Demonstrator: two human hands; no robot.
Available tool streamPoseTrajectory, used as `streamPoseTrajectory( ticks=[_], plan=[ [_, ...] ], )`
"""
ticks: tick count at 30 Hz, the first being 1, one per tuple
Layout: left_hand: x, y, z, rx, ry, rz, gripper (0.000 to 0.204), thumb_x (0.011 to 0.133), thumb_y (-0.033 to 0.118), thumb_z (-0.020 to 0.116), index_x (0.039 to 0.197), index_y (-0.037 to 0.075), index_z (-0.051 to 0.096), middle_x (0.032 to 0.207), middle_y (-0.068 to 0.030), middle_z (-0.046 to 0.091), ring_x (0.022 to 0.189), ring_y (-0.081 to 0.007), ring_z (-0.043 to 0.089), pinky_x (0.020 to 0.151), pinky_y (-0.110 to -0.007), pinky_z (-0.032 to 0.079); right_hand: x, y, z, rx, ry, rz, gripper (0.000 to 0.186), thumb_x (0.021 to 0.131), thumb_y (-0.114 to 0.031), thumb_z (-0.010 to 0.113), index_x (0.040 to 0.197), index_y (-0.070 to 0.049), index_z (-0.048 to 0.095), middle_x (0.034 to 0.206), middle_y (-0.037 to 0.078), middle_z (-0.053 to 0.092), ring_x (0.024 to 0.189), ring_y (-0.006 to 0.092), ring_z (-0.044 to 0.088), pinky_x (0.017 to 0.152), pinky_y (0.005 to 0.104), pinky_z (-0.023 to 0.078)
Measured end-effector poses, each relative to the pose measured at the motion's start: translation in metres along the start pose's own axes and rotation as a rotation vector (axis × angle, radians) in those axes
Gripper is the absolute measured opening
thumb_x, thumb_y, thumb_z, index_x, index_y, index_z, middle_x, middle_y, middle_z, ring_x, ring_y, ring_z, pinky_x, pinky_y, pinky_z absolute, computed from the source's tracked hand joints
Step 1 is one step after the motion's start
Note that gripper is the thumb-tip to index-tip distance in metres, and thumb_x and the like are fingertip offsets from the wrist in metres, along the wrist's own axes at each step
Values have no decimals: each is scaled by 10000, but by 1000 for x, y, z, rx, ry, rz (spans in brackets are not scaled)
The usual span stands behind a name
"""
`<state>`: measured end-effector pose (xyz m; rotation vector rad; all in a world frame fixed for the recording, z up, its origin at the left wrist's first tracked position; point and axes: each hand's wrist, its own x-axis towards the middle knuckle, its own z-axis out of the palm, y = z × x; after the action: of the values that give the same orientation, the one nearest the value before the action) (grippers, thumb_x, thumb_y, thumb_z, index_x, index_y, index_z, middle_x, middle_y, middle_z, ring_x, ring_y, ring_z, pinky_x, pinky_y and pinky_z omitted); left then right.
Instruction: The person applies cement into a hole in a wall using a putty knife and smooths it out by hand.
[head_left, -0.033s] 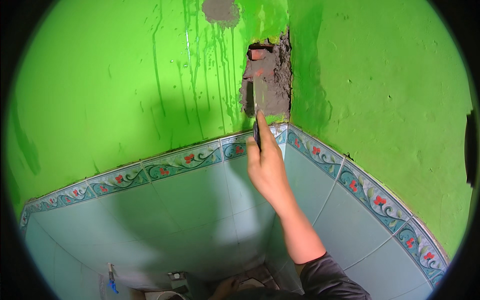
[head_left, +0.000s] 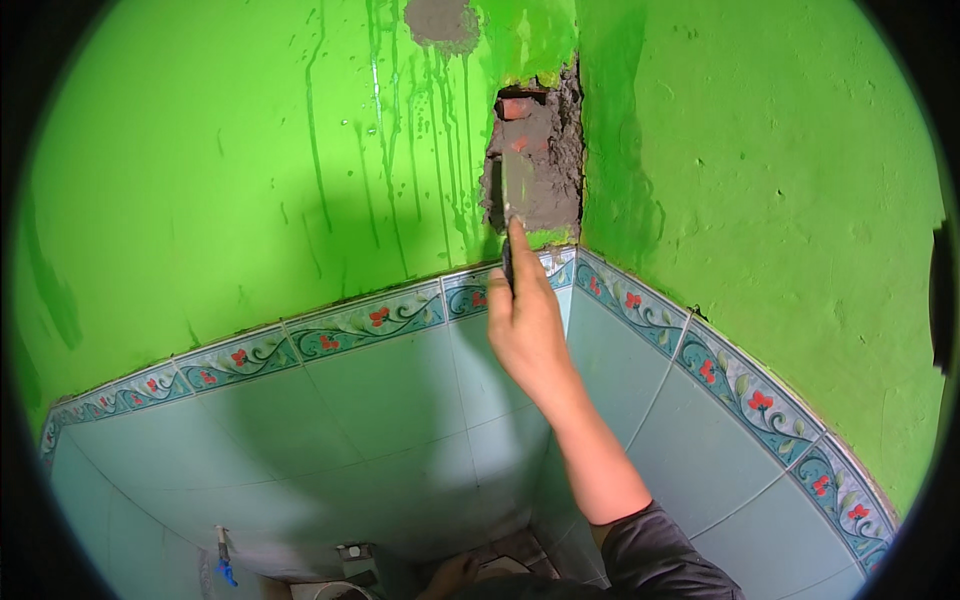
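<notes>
My right hand (head_left: 530, 330) reaches up into the wall corner, closed around the dark handle of a putty knife (head_left: 516, 180). One finger is stretched along the tool toward its blade. The flat, mortar-smeared blade lies upright against wet grey mortar (head_left: 553, 200) in a rough rectangular hole. Reddish brick (head_left: 516, 108) shows near the top of that hole, and a dark gap runs down beside the blade on its left. Low in the view, a dim shape that looks like my left hand (head_left: 455, 577) sits in shadow; its fingers cannot be made out.
Bright green painted walls (head_left: 780, 180) meet at the corner, with drip streaks below a grey mortar patch (head_left: 442, 22). Under them runs a flowered tile border (head_left: 375, 318) above pale blue-green tiles (head_left: 640, 440). A blue-handled tap (head_left: 225, 570) juts out at lower left.
My right hand and the putty knife have shifted slightly left, the blade still against the mortar.
</notes>
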<state>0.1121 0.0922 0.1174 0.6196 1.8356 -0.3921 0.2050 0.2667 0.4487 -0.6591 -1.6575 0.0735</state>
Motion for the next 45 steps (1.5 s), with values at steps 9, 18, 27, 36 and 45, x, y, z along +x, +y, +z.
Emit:
streamPoseTrajectory(
  ticks=[9, 18, 27, 36, 45],
  plan=[
    [125, -64, 18, -166, 87, 868, 539, 1060, 376, 313, 1508, 76, 303, 1577, -141, 285, 1448, -254, 288, 1172, -401, 268, -24, 29, 31, -376, -131, 39, 714, 892, -109, 544, 1535, -68, 236, 1061, 244, 518, 660, 377, 627, 515, 463, 538],
    [8, -6, 2, 183, 11, 349, 559, 1057, 451, 295, 1489, 98, 330, 1548, -108, 325, 1402, -212, 343, 1165, -366, 281, -47, 65, 18, -411, -210, 96, 713, 910, -114, 531, 1546, -84, 210, 1090, 249, 515, 678, 390, 620, 561, 458, 547],
    [9, -38, 1, -2, 145, 559, 500, 1063, 366, 302, 1493, 112, 330, 1531, -53, 361, 1369, -170, 369, 1146, -338, 312, -43, 30, 41, -63, -50, 125, 629, 981, -75, 470, 1539, -25, 185, 1166, 281, 535, 955, 466, 596, 840, 464, 501],
    [-26, -30, -2, 8, 110, 490, 478, 1061, 305, 317, 1503, 124, 321, 1559, -52, 324, 1411, -172, 323, 1162, -348, 295, -54, -13, 65, 153, -129, 316, 662, 993, -99, 441, 1539, 4, 81, 1282, 325, 494, 1085, 482, 554, 934, 462, 469],
    [-14, -38, 0, -166, 66, 570, 510, 1061, 332, 310, 1505, 80, 308, 1566, -89, 312, 1429, -201, 304, 1174, -362, 281, -33, 20, 29, 226, 74, 252, 562, 1013, -111, 420, 1509, 64, 223, 1225, 258, 563, 999, 290, 582, 952, 376, 447]
  ],
)
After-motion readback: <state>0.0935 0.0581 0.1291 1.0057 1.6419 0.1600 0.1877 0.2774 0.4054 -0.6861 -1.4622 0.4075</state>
